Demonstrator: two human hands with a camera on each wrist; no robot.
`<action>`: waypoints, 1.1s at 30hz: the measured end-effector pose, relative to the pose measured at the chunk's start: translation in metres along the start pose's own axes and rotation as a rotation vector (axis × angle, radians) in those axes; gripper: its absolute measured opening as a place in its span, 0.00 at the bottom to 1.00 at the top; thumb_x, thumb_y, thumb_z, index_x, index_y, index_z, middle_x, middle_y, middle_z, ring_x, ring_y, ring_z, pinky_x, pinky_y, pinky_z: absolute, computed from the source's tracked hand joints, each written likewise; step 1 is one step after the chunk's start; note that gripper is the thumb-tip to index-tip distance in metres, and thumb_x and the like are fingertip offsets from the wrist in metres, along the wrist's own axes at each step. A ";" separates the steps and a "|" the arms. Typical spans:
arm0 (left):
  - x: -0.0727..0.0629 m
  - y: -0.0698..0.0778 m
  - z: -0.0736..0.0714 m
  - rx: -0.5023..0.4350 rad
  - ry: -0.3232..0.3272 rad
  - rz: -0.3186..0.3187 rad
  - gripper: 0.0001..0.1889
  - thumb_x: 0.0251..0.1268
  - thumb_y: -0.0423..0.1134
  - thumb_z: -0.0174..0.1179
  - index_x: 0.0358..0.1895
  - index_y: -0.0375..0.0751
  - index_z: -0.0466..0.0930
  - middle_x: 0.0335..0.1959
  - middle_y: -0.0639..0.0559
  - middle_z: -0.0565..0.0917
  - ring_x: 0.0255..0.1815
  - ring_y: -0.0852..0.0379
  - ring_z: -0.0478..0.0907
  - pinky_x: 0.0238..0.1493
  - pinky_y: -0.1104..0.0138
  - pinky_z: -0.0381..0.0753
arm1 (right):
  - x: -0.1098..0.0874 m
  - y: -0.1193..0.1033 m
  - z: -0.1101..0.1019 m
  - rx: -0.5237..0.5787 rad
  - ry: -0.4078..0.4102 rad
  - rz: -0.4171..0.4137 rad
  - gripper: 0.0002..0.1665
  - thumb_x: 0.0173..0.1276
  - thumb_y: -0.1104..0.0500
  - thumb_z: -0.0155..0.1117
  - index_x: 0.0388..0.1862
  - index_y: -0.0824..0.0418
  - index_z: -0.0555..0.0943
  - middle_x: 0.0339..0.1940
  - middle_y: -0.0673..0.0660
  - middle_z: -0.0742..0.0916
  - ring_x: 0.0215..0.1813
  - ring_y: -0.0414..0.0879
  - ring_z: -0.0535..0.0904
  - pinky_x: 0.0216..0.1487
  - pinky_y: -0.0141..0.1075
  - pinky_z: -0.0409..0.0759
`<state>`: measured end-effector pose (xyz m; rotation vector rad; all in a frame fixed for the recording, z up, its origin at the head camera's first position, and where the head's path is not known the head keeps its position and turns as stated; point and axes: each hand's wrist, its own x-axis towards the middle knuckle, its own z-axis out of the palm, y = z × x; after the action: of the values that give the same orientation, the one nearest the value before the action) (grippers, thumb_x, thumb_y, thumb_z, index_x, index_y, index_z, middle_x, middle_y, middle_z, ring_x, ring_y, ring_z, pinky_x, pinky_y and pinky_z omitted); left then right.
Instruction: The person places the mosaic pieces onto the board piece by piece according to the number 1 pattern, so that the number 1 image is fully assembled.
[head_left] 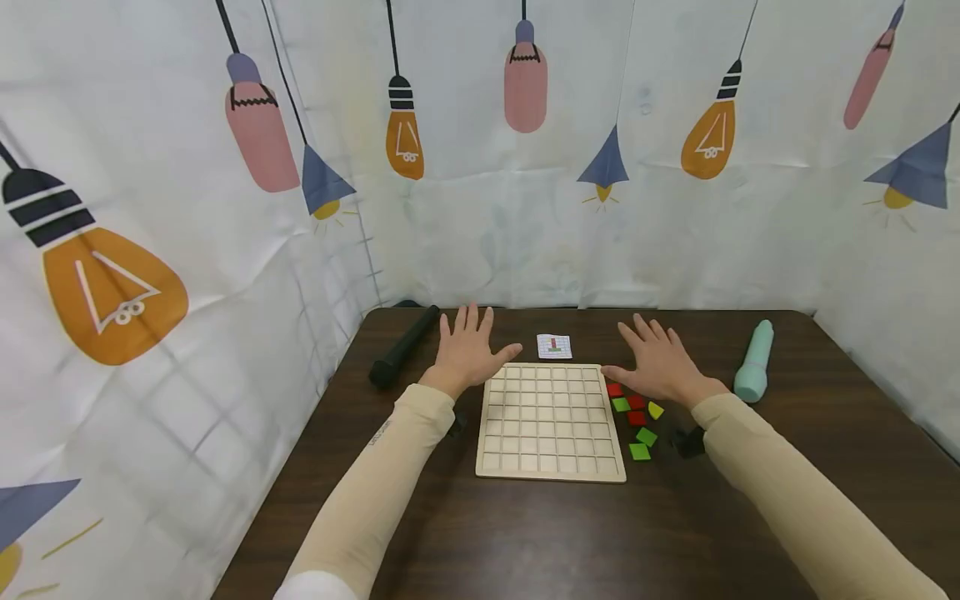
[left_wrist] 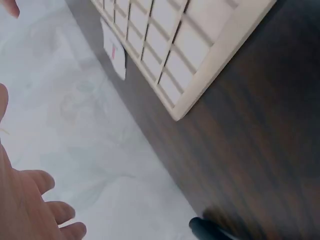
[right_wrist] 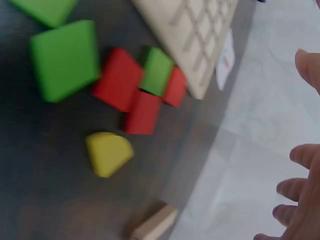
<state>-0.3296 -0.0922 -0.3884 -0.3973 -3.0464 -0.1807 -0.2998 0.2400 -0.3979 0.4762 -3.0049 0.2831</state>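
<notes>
A pale wooden board (head_left: 551,422) with a grid of square recesses lies on the table. My left hand (head_left: 467,350) hovers near its far left corner, fingers spread and holding nothing. Past the far right corner, my right hand (head_left: 660,362) is also spread and empty, near several coloured blocks. Among these are a red block (right_wrist: 118,79), a green block (right_wrist: 65,60) and a yellow block (right_wrist: 109,152) with one rounded side. Behind the board lies a small white card (head_left: 554,347) printed with a grid and a coloured figure.
A dark green cylindrical object (head_left: 403,346) lies at the table's left; a mint-green one (head_left: 754,363) lies at the right. In the right wrist view, a light wooden piece (right_wrist: 155,222) shows near the bottom edge. White printed curtains (head_left: 480,242) stand behind the dark table (head_left: 540,533).
</notes>
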 end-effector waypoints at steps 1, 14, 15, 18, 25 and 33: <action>-0.002 0.001 0.002 0.000 -0.003 0.010 0.50 0.64 0.78 0.32 0.80 0.47 0.40 0.80 0.40 0.37 0.80 0.42 0.34 0.75 0.41 0.31 | -0.004 0.000 0.004 -0.003 0.001 0.000 0.55 0.66 0.30 0.55 0.78 0.65 0.54 0.77 0.74 0.53 0.75 0.74 0.47 0.72 0.68 0.42; -0.032 -0.019 0.039 -0.072 -0.063 0.008 0.49 0.65 0.75 0.38 0.79 0.44 0.46 0.79 0.38 0.47 0.79 0.40 0.43 0.75 0.40 0.39 | -0.043 0.016 0.034 0.119 -0.051 0.056 0.54 0.66 0.30 0.56 0.75 0.68 0.59 0.75 0.74 0.61 0.70 0.71 0.62 0.63 0.67 0.65; -0.036 -0.020 0.041 -0.089 -0.077 0.016 0.49 0.65 0.75 0.39 0.79 0.43 0.46 0.79 0.38 0.47 0.79 0.40 0.44 0.75 0.40 0.40 | -0.044 0.018 0.036 0.128 -0.062 0.065 0.53 0.66 0.31 0.56 0.75 0.68 0.60 0.74 0.74 0.63 0.69 0.70 0.64 0.62 0.66 0.67; -0.045 -0.023 0.049 -0.155 -0.124 0.041 0.49 0.65 0.74 0.42 0.79 0.42 0.47 0.78 0.38 0.51 0.77 0.40 0.51 0.75 0.42 0.49 | -0.050 0.023 0.039 0.146 -0.082 0.086 0.49 0.68 0.35 0.58 0.73 0.69 0.63 0.70 0.74 0.69 0.66 0.69 0.69 0.61 0.65 0.70; -0.060 -0.024 0.060 -0.313 -0.217 0.114 0.42 0.70 0.61 0.52 0.77 0.39 0.52 0.77 0.37 0.55 0.77 0.41 0.52 0.74 0.46 0.54 | -0.061 0.036 0.047 0.158 -0.025 0.079 0.30 0.69 0.54 0.63 0.66 0.69 0.73 0.60 0.72 0.77 0.58 0.67 0.76 0.55 0.63 0.74; -0.068 -0.020 0.074 -0.382 -0.154 0.114 0.31 0.71 0.50 0.56 0.73 0.42 0.64 0.76 0.38 0.56 0.78 0.39 0.47 0.75 0.40 0.42 | -0.063 0.043 0.058 0.188 0.013 0.055 0.23 0.66 0.66 0.61 0.61 0.65 0.78 0.50 0.67 0.77 0.43 0.56 0.78 0.41 0.53 0.80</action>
<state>-0.2729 -0.1190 -0.4688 -0.6319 -3.1185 -0.7645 -0.2571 0.2879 -0.4689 0.4039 -2.9962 0.5747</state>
